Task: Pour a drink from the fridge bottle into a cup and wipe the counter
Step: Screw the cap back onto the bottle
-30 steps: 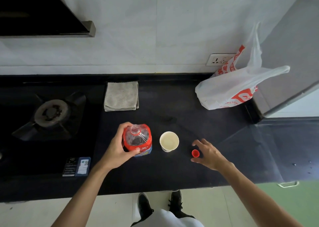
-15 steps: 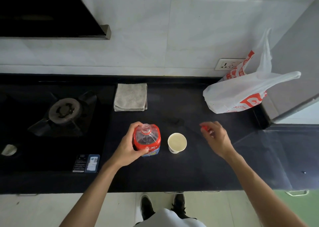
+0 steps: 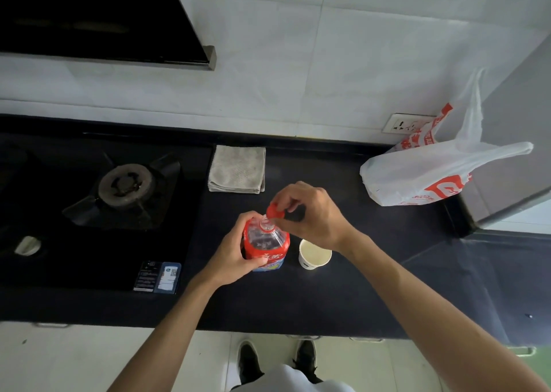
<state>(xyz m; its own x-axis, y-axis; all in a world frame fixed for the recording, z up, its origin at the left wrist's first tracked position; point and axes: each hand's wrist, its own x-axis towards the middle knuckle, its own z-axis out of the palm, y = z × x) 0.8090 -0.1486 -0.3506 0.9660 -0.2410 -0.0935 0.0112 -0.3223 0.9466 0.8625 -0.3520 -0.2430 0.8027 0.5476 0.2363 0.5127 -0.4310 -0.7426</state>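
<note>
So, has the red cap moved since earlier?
Yes. The red cap lay on the counter right of the cup; now the right hand pinches it at the mouth of the bottle, left of the cup.

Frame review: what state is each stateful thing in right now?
bottle: upright, uncapped, gripped by left hand.
cap: off, pinched by right hand beside the bottle mouth.
cup: upright, contents unclear.
cloth: folded, on counter.
burner: unlit.
</note>
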